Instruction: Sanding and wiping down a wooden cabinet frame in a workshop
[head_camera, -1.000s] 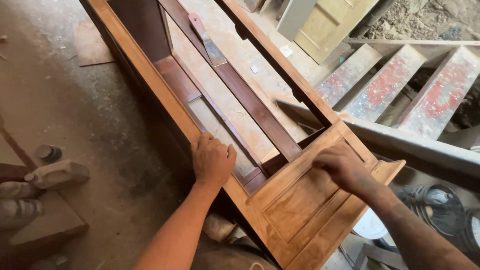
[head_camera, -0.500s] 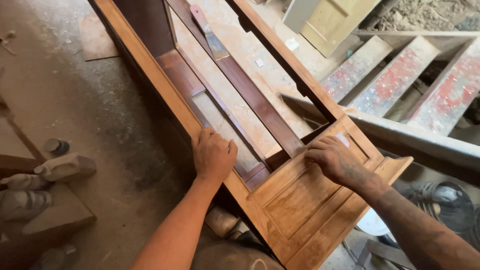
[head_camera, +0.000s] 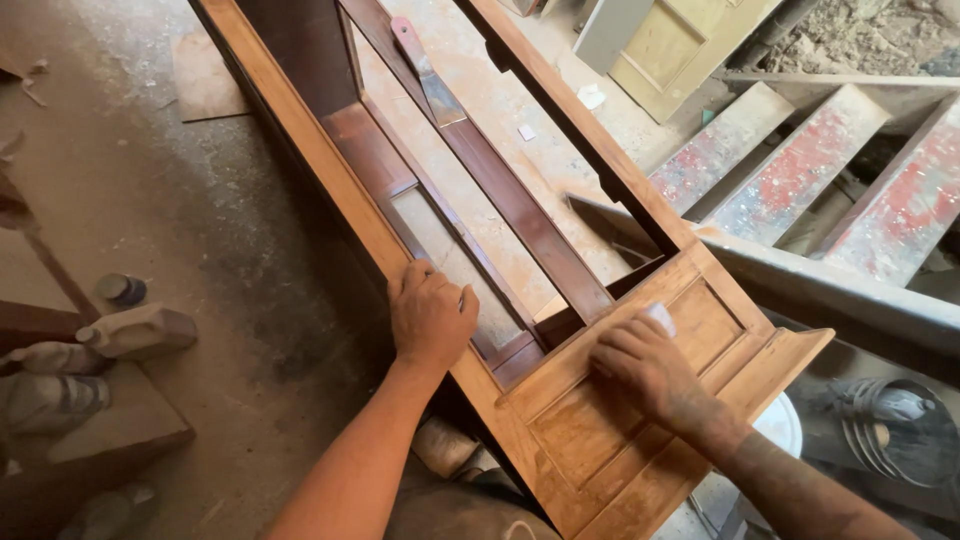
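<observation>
Below, dusty concrete floor (head_camera: 200, 210) surrounds the brown wooden cabinet (head_camera: 620, 440).

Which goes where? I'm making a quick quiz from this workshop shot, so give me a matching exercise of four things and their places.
Things:
1. left hand
2. right hand
3. putty knife
4. plastic bottle

Places:
A. lying on its side on the dusty floor, far left
B. pressed on the raised wooden panel
C. gripping the cabinet's side rail
D. resting inside the cabinet, near the top

Pairs: 1-C, 2-B, 3-D, 4-A
</observation>
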